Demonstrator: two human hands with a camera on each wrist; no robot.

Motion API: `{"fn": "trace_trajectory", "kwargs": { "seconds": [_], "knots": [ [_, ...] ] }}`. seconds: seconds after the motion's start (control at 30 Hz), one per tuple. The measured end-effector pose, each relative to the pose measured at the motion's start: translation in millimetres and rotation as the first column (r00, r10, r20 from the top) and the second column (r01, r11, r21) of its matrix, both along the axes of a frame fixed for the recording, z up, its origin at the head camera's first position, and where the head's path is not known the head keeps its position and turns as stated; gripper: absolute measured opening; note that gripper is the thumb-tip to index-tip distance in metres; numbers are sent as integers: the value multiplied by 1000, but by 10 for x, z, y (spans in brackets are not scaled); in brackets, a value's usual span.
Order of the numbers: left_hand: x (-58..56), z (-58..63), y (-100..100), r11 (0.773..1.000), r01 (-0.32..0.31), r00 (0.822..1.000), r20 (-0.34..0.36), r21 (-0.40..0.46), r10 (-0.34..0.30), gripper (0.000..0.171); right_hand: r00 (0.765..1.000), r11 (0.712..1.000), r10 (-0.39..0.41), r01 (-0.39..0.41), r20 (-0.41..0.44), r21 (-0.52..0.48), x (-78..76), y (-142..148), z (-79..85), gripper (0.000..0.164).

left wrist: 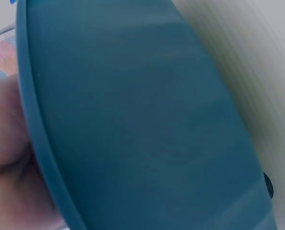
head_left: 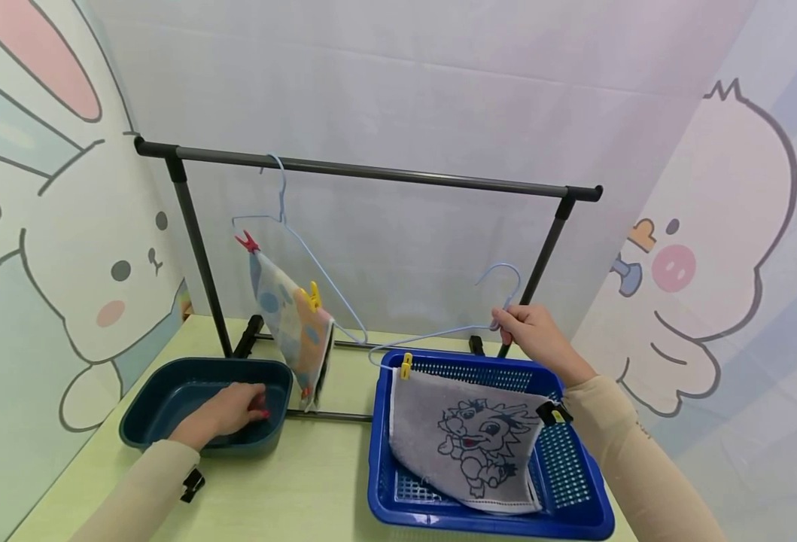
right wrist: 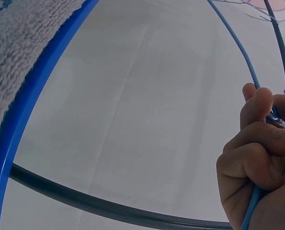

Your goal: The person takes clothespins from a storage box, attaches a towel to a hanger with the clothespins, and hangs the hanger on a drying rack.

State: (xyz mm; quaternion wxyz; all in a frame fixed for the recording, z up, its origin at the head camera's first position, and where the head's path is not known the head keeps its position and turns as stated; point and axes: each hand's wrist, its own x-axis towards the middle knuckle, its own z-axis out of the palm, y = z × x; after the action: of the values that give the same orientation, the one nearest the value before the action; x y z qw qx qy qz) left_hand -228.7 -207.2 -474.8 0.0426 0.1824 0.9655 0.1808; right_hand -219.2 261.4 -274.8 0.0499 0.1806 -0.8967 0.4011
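My right hand (head_left: 530,331) grips a light blue wire hanger (head_left: 439,331) just below its hook; in the right wrist view the fingers (right wrist: 250,158) curl round the wire. A grey towel (head_left: 432,421) with a dragon drawing hangs from it, clipped at the left by a yellow clothespin (head_left: 406,366). The towel droops into a blue basket (head_left: 493,529). My left hand (head_left: 225,410) is inside a dark teal basin (head_left: 168,388), its fingers curled on a small red clothespin (head_left: 263,414), mostly hidden. The left wrist view shows mainly the basin's outer wall (left wrist: 142,120).
A black rack (head_left: 384,173) stands behind. Its bar carries another blue hanger (head_left: 317,263) with a patterned cloth (head_left: 279,309), held by a red clothespin (head_left: 247,242) and a yellow one (head_left: 311,297). The table (head_left: 317,482) is pale green; printed curtains surround it.
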Motion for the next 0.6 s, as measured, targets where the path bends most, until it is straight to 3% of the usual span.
{"fn": "trace_trajectory", "kwargs": {
  "seconds": [0.3,0.6],
  "knots": [
    [5,29,-5,1000,2,1000,-31,22,-1,21,1000,1000,3,-3,8,-8,-10,2,-10,37],
    [6,56,13,999,-20,1000,0,30,20,12,1000,1000,7,-7,15,-13,-11,0,-7,36]
  ]
}}
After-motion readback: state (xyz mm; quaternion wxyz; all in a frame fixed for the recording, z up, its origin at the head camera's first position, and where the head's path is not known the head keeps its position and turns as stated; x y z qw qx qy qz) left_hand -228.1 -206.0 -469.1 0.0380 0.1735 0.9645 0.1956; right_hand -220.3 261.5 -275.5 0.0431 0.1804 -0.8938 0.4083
